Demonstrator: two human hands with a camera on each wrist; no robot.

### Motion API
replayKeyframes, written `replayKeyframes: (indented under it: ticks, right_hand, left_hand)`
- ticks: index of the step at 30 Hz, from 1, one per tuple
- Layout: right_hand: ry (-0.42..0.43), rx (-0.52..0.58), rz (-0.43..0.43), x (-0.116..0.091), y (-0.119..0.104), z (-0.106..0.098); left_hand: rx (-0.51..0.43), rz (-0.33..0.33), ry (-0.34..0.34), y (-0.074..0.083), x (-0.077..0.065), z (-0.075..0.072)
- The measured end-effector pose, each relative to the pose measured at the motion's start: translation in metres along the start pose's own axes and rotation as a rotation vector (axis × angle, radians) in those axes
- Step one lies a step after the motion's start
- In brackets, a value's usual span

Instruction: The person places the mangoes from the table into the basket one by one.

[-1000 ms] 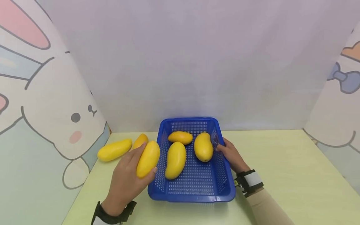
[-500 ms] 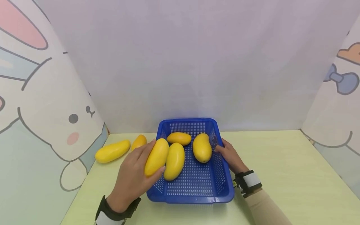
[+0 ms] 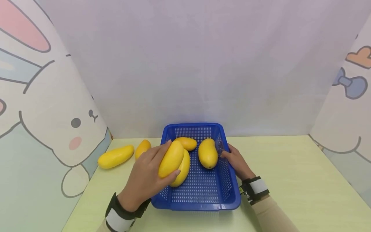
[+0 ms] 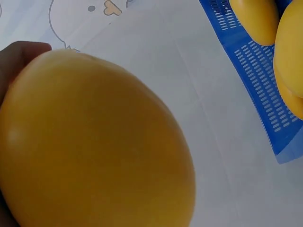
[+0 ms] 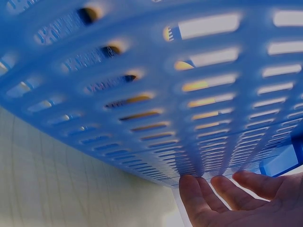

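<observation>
A yellow mango [image 3: 171, 159] is held in my left hand [image 3: 146, 175], above the left part of the blue plastic basket [image 3: 195, 207]. That same mango [image 4: 94, 142] fills much of the left wrist view. Inside the basket lie a mango [image 3: 208, 154] at the right, a smaller one [image 3: 187, 143] at the back, and another [image 3: 185, 172] partly hidden behind the held mango. My right hand [image 3: 238, 163] grips the basket's right rim, thumb over the inner side. In the right wrist view, its fingers [image 5: 191, 198] are against the outside of the slotted wall [image 5: 156, 104].
Two more mangoes, one long [image 3: 116, 156] and one shorter [image 3: 143, 149], lie on the pale yellow-green table [image 3: 284, 174] left of the basket. A white cloth wall [image 3: 203, 71] stands behind, and cartoon-printed panels [image 3: 49, 122] flank both sides.
My left hand has carried the mango rightward from the basket's left edge to over its inside, now covering part of a mango there. My right hand keeps its hold on the rim.
</observation>
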State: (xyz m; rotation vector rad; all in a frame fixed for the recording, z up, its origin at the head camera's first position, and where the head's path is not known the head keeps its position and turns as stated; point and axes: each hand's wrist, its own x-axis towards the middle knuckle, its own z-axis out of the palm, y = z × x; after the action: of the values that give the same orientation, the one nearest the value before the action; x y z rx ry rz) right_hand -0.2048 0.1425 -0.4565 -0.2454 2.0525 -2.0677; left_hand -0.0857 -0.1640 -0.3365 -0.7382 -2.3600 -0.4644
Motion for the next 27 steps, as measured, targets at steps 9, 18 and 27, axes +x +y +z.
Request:
replayKeyframes:
  ticks: [9, 18, 27]
  right_hand:
    - [0.017, -0.023, 0.007, 0.001, 0.0, 0.0]
    - [0.025, -0.026, 0.008, -0.001, -0.001, 0.0]
    - [0.028, -0.02, 0.013, 0.0, 0.0, 0.001]
  left_hand:
    - [0.014, 0.061, -0.017, 0.009, 0.014, 0.011]
    - [0.0, 0.087, -0.084, 0.018, 0.024, 0.029]
    - [-0.015, 0.132, -0.138, 0.025, 0.026, 0.047]
